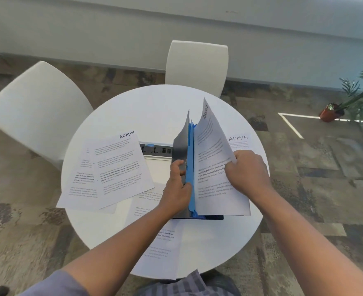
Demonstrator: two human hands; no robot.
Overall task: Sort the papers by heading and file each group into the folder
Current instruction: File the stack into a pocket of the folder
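Folder (179, 150): stands open on the bench (155, 107); blue dividers (191, 159) inside.
Left hand (177, 189): fingers grasp the folder's dark cover.
Right hand (248, 171): fingers grasp the FINANCE sheets (210, 150), just right of the dividers.
ADMIN sheets (116, 167): flat, left of left fingers.

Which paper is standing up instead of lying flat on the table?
The FINANCE paper, which the right hand holds upright against the blue folder. The two ADMIN papers, one left and one right, lie flat.

round table (133, 107), two chairs (37, 107), potted plant (331, 113)
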